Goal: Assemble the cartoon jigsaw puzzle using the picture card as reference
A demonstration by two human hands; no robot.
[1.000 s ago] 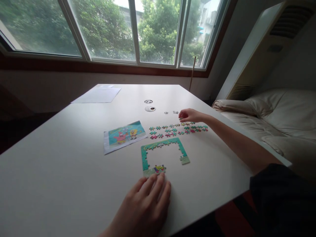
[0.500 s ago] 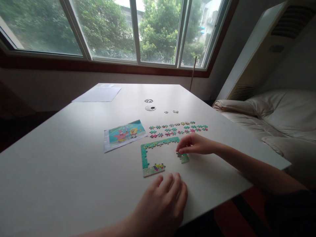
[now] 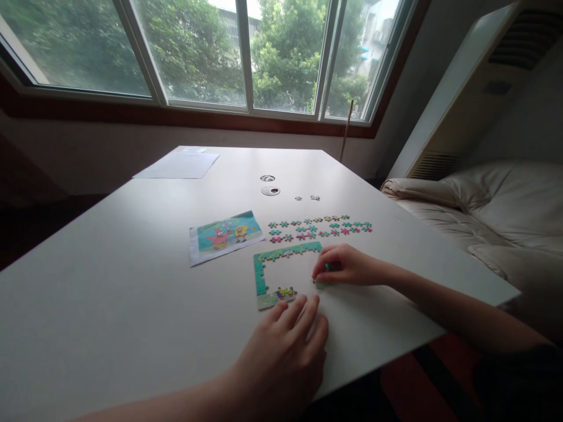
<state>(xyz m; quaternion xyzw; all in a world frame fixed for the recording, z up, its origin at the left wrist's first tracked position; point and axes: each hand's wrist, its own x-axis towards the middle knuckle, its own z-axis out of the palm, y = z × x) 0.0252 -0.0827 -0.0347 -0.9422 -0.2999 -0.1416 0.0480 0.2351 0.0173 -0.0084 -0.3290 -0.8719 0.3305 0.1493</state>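
Observation:
A partly joined jigsaw puzzle border point(image 3: 260, 272) lies on the white table, with a green top and left side and a colourful lower left part. My left hand point(image 3: 288, 349) is open, palm down, its fingertips at the border's lower edge. My right hand point(image 3: 347, 265) is closed in a pinch at the border's right side, on a pale green puzzle piece point(image 3: 318, 285). This hand hides much of that side, so I cannot tell whether the piece is joined. Loose puzzle pieces point(image 3: 303, 236) lie in rows beyond the border.
A printed cartoon picture point(image 3: 226, 237) lies left of the rows. Farther back are two round flat items point(image 3: 270, 191), a few separate pieces point(image 3: 315, 197) and white paper point(image 3: 176, 166). The table's edge point(image 3: 382, 370) runs close to my arms, and a sofa point(image 3: 505, 205) stands at right.
My right hand has moved down along the border's right side. My left fingertips have come up to its lower edge. The view has shifted slightly.

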